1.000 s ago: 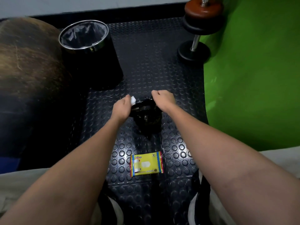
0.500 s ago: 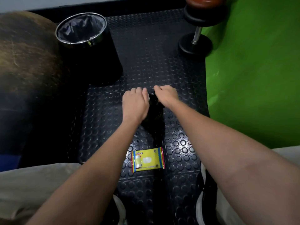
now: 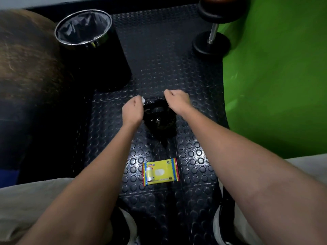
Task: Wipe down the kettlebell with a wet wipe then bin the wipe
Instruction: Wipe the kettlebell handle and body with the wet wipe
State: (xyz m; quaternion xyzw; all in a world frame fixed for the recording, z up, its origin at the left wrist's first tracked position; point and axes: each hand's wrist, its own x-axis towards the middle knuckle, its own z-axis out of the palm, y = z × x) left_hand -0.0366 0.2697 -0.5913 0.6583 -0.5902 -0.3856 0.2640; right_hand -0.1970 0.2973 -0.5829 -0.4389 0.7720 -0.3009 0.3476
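Kettlebell (image 3: 160,119) – glossy black, round, on studded rubber mat (image 3: 159,59)

Glossy black kettlebell (image 3: 160,119), seemingly wet; studded rubber mat (image 3: 159,68).

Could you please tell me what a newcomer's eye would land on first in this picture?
Probably the bright green sheet filling the right side, then the yellow wet wipe pack on the studded black mat near the person. At centre, the left hand pinches a white wipe against the black kettlebell, whose handle the right hand grips.
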